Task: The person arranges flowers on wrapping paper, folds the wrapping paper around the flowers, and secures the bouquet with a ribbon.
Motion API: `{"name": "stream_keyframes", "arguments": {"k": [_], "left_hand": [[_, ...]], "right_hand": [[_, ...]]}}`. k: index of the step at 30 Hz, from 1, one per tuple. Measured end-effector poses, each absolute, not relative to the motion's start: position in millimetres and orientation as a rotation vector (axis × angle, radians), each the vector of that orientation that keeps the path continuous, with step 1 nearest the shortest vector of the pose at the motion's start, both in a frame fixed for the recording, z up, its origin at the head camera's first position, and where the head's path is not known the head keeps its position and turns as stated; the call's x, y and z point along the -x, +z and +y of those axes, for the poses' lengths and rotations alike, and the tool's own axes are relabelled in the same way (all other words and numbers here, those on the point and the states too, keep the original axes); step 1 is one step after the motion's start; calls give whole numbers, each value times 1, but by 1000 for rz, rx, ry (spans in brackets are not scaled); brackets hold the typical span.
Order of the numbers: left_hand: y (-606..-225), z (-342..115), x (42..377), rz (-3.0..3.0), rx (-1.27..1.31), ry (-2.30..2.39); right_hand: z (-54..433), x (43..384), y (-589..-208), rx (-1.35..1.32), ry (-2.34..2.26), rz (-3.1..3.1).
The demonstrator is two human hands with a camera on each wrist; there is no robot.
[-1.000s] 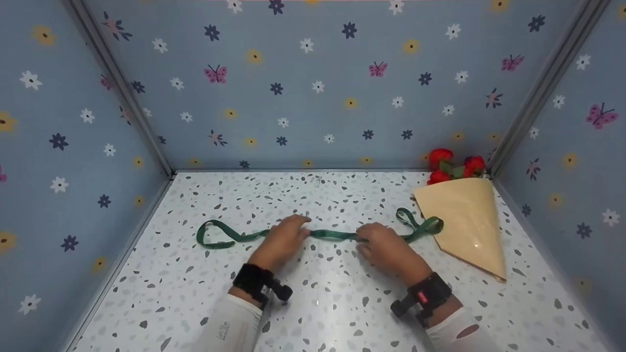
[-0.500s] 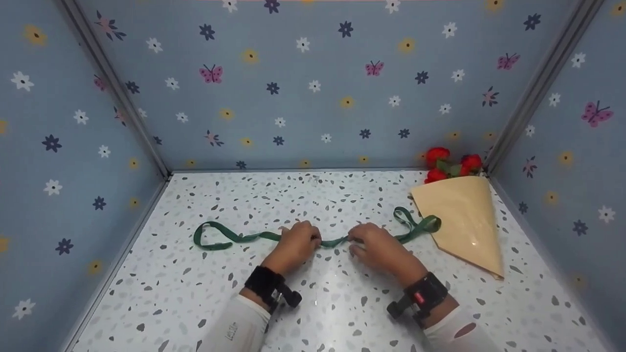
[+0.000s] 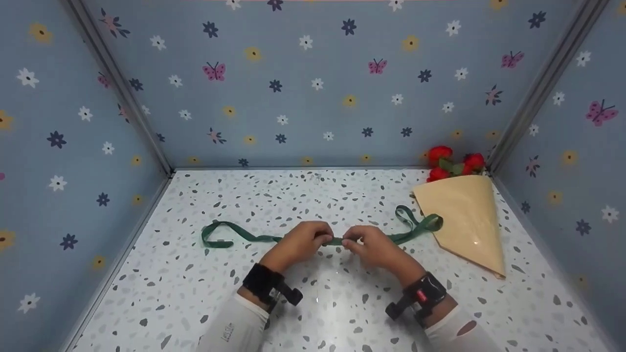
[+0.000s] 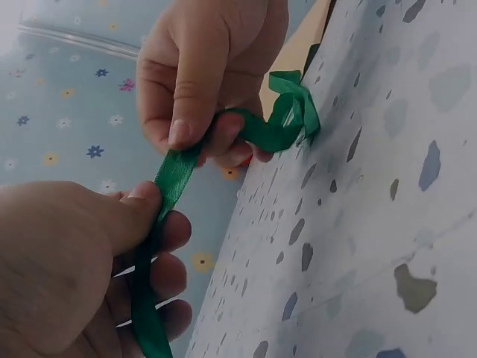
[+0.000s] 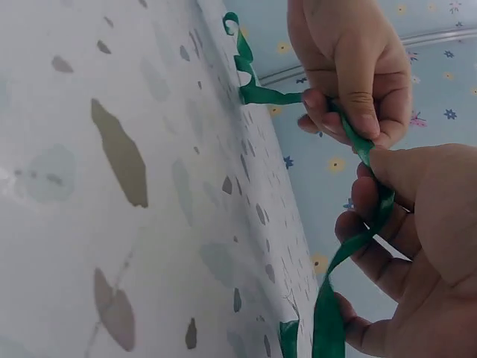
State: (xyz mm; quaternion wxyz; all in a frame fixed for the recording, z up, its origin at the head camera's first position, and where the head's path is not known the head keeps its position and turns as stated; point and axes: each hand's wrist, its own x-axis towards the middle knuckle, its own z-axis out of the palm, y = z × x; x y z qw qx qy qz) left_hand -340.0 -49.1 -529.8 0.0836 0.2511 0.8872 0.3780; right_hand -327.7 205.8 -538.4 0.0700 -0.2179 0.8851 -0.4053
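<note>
A long green ribbon [image 3: 254,238] stretches from left to right over the speckled tabletop, with a loose curl at its left end and loops at its right end. My left hand [image 3: 299,243] pinches its middle between thumb and forefinger. Just to the right, my right hand [image 3: 375,245] pinches the same ribbon, a short flat piece showing between the fingertips. In the left wrist view the ribbon [image 4: 175,177] runs taut between both thumbs, lifted off the table. From the right wrist view, the ribbon's tail [image 5: 328,313] hangs down past the right hand's fingers.
A cone of tan wrapping paper [image 3: 464,220] lies at the right, with several red flowers [image 3: 440,155] sticking out at its far end. The ribbon's right loop reaches the paper's edge. Blue flower-patterned walls [image 3: 313,98] enclose the table [image 3: 234,195] at the back and sides.
My left hand has moved right along the ribbon, closer to my right hand. The ribbon piece between them has become shorter. The flowers and paper stay in place.
</note>
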Motion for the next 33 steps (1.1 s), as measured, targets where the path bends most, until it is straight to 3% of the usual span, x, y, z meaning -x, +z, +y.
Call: {"name": "stream_keyframes", "arguments": {"k": [10, 18, 33], "left_hand": [[-534, -68, 347, 2686, -654, 1180], [-532, -74, 348, 2723, -679, 1188], [-549, -119, 363, 2758, -238, 1199]], "right_hand": [[227, 341, -539, 332, -1463, 2490], [231, 344, -540, 180, -1343, 2485], [281, 362, -539, -135, -1113, 2610]]}}
